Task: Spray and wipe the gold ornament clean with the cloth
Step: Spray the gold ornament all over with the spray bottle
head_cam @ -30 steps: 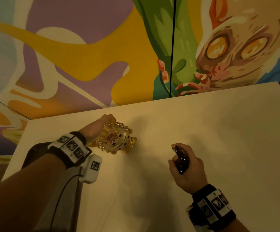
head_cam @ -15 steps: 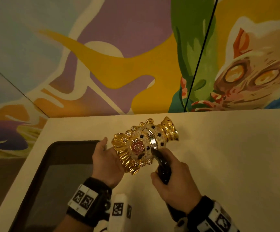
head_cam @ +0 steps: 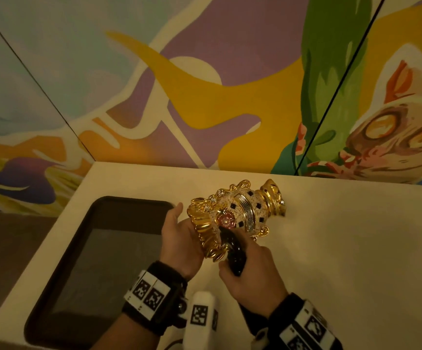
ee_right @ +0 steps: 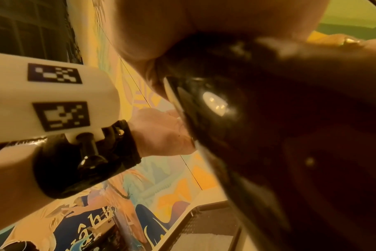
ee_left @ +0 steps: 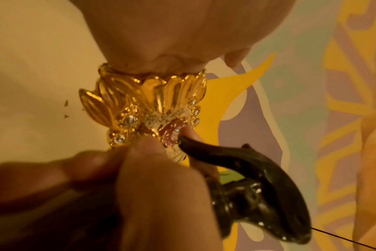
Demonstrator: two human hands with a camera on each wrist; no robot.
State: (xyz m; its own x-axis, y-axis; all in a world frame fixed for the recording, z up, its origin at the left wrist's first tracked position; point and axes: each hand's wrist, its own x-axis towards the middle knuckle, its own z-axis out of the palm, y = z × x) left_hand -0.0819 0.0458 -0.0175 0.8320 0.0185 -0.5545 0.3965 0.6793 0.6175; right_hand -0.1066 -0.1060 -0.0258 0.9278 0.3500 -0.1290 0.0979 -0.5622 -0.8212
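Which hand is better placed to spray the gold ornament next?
Right. The right hand already grips the black spray bottle, its nozzle right against the gold ornament. The left hand is busy holding the ornament by its fluted end, tilted above the white table.

Bare counter (head_cam: 356, 248) right of hands (head_cam: 252, 276)

A cream-white flat tabletop (head_cam: 356, 248) fills the lower half of the head view. At its 9 o'clock side sits a dark rectangular tray with rounded corners and a grey inner floor (head_cam: 98, 261). Behind the table, from 10 to 2 o'clock, stands a painted mural wall of purple, mustard-yellow and green shapes (head_cam: 204, 84), crossed by thin dark seams. A painted cat face with amber eyes (head_cam: 394, 137) appears at 2 o'clock.
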